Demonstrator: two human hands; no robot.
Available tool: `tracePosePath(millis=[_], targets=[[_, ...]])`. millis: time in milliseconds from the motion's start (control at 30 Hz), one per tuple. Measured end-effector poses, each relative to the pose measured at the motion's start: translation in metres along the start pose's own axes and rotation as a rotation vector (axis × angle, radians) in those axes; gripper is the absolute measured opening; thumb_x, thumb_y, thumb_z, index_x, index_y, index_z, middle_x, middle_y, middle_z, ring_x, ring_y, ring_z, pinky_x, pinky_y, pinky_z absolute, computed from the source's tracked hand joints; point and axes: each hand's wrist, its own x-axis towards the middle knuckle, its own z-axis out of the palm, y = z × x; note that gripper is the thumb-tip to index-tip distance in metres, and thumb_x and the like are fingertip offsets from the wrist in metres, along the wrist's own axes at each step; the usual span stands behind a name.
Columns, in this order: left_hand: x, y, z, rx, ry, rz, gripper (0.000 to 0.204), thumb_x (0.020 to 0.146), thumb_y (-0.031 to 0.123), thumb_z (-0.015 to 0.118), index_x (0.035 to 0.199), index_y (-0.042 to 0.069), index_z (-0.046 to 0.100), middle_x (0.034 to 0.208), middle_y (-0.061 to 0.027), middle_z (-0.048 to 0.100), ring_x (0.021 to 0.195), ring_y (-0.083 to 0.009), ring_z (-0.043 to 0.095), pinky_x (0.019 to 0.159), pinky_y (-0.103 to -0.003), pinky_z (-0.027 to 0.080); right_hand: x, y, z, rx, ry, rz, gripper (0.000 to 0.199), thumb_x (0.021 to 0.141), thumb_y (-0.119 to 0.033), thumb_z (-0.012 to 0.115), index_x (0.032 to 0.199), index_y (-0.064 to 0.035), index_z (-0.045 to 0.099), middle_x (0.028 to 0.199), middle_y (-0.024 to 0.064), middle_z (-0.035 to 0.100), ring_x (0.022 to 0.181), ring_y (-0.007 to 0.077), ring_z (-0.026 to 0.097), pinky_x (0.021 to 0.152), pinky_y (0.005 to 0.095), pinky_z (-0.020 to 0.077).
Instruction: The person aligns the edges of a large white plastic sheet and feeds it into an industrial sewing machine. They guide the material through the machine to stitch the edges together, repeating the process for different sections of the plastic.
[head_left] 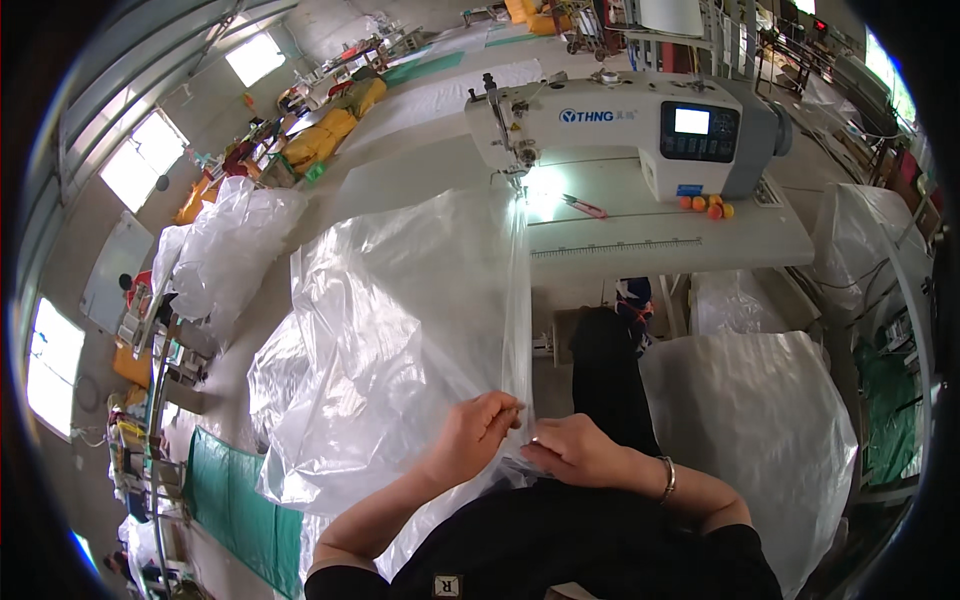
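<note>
A large sheet of clear plastic film (400,290) spreads over the left of the sewing table and hangs down toward me. Its right edge runs straight from the needle area of a white industrial sewing machine (600,118) down to my hands. My left hand (474,432) pinches this edge with thumb and fingers. Just beside it, slightly lower, my right hand (575,448) is closed on the same edge; a ring and a bracelet show on that hand and wrist. Both hands are close to my body, away from the needle. The machine's lamp glows brightly by the needle.
On the table (640,232) lie a red cutter (584,206) and several small orange balls (712,206). More plastic film (760,420) hangs at my right, and a crumpled heap (235,245) sits at the left. A green sheet (240,500) lies at the lower left.
</note>
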Motion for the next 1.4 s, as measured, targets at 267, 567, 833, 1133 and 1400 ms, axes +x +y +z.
tracePosePath(millis=[267,567,833,1133,1400], targets=[[-0.009,-0.012,-0.002,-0.123,-0.006,-0.105,0.012,0.091,0.009,0.06,0.092,-0.003,0.058,0.074,-0.012,0.061,0.059,-0.0175,0.053,0.057,-0.029,0.045,0.016,0.014,0.027,-0.232,-0.114,-0.152,0.019,0.088,-0.017,0.062,0.079,-0.0005,0.058,0.069,0.0136,0.059,0.061,0.0308,0.062,0.057,0.0387,0.0505],[0.024,0.038,-0.035,0.71,-0.211,0.471,0.006,0.08,0.008,0.059,0.079,0.002,0.058,0.071,-0.01,0.059,0.065,-0.0237,0.062,0.055,-0.033,0.048,0.129,0.189,0.047,0.872,0.555,0.544,0.032,0.098,-0.027,0.046,0.1,-0.0006,0.064,0.091,0.0129,0.067,0.081,0.0209,0.066,0.071,0.0346,0.0522],[0.011,-0.002,-0.037,0.805,-0.386,0.454,0.006,0.074,0.01,0.06,0.075,0.008,0.055,0.07,-0.0057,0.056,0.067,-0.023,0.063,0.056,-0.034,0.05,0.112,0.201,0.066,-0.026,0.016,0.289,0.022,0.096,-0.018,0.051,0.102,0.0013,0.06,0.093,0.0143,0.066,0.084,0.0236,0.065,0.072,0.0391,0.0522],[0.016,-0.016,-0.024,0.548,-0.287,0.491,0.014,0.072,0.011,0.065,0.077,0.006,0.052,0.071,-0.0071,0.057,0.069,-0.0241,0.062,0.058,-0.036,0.051,0.185,0.178,-0.058,-0.849,0.29,0.474,0.018,0.082,-0.013,0.06,0.084,0.0048,0.055,0.075,0.0213,0.065,0.068,0.0397,0.064,0.062,0.0452,0.0515],[0.031,-0.058,-0.014,0.615,-0.222,0.426,0.012,0.078,0.015,0.065,0.082,0.008,0.056,0.074,-0.0062,0.058,0.07,-0.0243,0.062,0.06,-0.035,0.051,0.135,0.141,-0.001,-0.85,0.265,0.486,0.041,0.078,-0.007,0.063,0.115,0.0061,0.05,0.07,0.0174,0.062,0.064,0.0359,0.064,0.059,0.0442,0.0516]])
